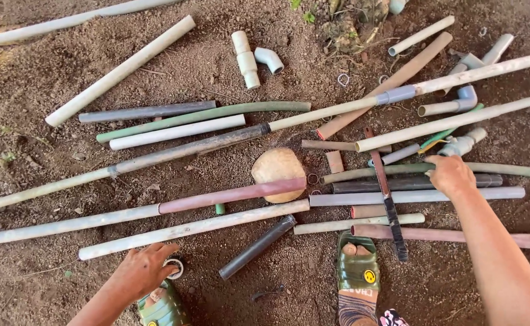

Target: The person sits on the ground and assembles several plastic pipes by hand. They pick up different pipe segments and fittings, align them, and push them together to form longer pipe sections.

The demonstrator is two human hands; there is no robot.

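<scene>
Reaching over bare soil (228,48) strewn with pipes, the right hand (450,174) curls its fingers down onto a long greenish pipe (518,171) beside a grey elbow fitting (463,145). The left hand (144,268), fingers loosely bent, rests on a small white ring (176,269) by the green sandal (162,308), below a long white pipe (192,229).

A single head-worn camera looks almost straight down from standing height onto bare soil (47,84) strewn with pipes, with the person's own sandalled feet (358,265) at the bottom edge. The view faces forward and away from the body, so both forearms enter from the lower border and the left hand (144,268) and right hand (450,175) sit at medium range. No second view is supplied, so nothing overlaps.
</scene>
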